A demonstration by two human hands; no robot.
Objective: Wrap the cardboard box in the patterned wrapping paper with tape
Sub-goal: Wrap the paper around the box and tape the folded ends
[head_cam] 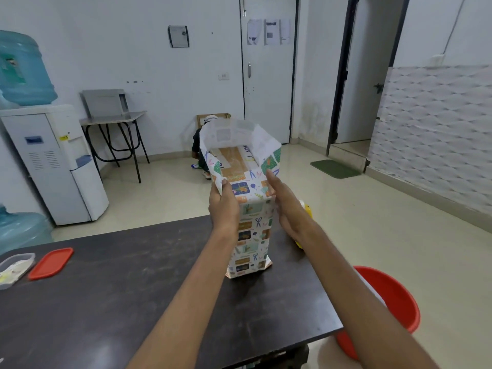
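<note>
— Where do we have the brown cardboard box [232,162]?

— Standing upright on the far right part of our dark scuffed tabletop [119,288], sleeved in the white wrapping paper printed with scissors and gift motifs [251,230]. The paper rises past the box's taped top, which shows inside the open collar.

— And our left hand [223,206]?

— Its fingers are pinched closed on the near left corner of the paper collar, thumb on top.

— Our right hand [290,209]?

— Flat and open, fingers straight, lying along the paper's right side and gripping nothing.

— Anything else near us?

— A red plastic lid [50,263] beside a clear plastic container [14,267] at the table's left edge, and a red plastic bucket [391,302] on the floor at right.
</note>
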